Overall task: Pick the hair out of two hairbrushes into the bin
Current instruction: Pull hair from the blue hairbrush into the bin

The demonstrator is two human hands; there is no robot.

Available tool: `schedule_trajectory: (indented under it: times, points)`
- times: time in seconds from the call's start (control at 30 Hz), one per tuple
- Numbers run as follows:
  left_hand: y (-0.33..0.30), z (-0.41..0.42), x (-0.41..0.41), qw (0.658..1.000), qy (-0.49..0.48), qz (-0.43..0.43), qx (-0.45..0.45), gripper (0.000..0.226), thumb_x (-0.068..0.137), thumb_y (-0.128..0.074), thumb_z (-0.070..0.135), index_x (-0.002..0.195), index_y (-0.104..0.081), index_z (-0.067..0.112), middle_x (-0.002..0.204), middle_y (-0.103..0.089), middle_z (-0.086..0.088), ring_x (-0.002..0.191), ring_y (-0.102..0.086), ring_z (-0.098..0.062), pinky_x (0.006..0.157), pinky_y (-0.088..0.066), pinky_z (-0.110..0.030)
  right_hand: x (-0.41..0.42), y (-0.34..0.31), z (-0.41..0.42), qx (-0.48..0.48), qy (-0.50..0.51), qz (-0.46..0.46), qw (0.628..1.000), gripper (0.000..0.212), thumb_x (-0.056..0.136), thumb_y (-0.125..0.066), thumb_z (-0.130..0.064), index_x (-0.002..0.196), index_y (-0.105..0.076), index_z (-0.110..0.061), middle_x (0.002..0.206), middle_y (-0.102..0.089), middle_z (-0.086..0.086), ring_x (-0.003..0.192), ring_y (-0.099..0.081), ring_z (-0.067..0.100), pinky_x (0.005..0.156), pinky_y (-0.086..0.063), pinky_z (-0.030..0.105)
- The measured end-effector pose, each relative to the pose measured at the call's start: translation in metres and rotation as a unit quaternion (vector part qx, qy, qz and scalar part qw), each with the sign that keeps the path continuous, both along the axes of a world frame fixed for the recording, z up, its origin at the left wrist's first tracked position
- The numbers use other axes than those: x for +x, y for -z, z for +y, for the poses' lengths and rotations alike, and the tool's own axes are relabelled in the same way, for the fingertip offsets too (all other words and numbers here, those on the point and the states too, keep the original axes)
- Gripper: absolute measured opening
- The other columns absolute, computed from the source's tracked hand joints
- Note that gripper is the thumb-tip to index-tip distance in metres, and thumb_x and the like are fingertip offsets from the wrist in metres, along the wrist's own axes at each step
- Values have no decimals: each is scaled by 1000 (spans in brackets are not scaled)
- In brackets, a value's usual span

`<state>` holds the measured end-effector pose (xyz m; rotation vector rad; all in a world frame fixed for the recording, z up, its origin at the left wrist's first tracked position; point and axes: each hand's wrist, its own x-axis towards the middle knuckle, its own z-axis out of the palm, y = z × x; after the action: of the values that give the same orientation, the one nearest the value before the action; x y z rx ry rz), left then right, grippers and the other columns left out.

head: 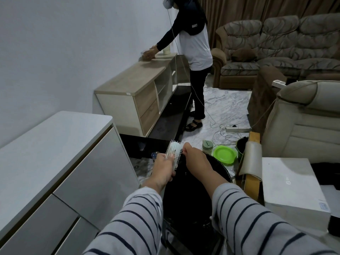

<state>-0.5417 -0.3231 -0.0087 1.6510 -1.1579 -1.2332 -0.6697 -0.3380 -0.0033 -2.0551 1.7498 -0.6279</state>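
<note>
Over the round black plastic bin (217, 168), a white round plastic hairbrush (44, 150) is clasped by its lower barrel in the left hand (164, 167); dark hair is pinched beside that grip by the right hand (195, 159). Light, stiff and prickly, the brush seems best held below the bristles.

There is a single view, from a wide-angle camera worn on the person's head. It looks forward and steeply down along two striped-sleeved forearms, so the left hand (164, 165) and right hand (196, 159) sit close below the lens at lower centre, above the round black bin (223, 170). The wide lens bends straight edges: the glossy white cabinet (55, 162) fills the near left, while the patterned brown fabric sofa (276, 46) lies far off at the upper right. No second view shares the scene.
</note>
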Motion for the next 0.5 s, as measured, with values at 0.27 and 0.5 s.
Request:
schedule_trajectory:
  times: [0.27, 0.5]
  points:
    - [0, 6, -6, 1000, 10, -15, -9, 17, 99, -42, 31, 91, -40, 16, 79, -52, -11, 46, -44, -17, 40, -31, -23, 2, 5, -5, 2, 11, 42, 999, 11, 94, -34, -13, 102, -40, -7, 96, -61, 23, 91, -58, 40, 67, -34, 37]
    - [-9, -5, 22, 995, -68, -12, -67, 21, 99, -41, 34, 83, -40, 21, 84, -58, -16, 46, -42, -17, 42, -30, -23, -53, 32, 5, 100, 102, 24, 989, 3, 91, -39, -12, 92, -41, -14, 100, -61, 26, 94, -60, 38, 70, -39, 36]
